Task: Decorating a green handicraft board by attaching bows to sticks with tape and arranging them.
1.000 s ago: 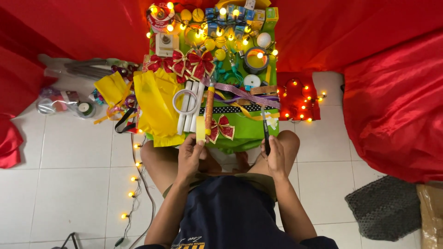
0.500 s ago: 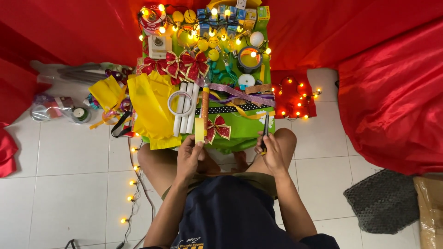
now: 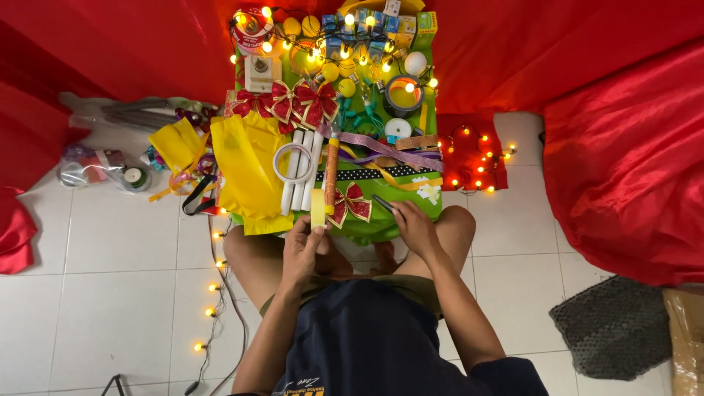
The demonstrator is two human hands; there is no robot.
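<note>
Left hand [image 3: 304, 249] pinching yellow strip [image 3: 317, 208] at frame centre, unchanged. Right hand [image 3: 414, 227], earlier further right, now bringing gripped dark tool [image 3: 383, 203] in beside red bow [image 3: 350, 203] on green table [image 3: 433, 132].

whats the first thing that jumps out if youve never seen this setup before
Red cloth fills the top and right of the view, with lit string lights draped over a crowded green board of craft items. On it sit red glitter bows and yellow fabric. At the board's near edge the left hand holds a yellow strip upright, and the right hand grips a dark slim tool.
</note>
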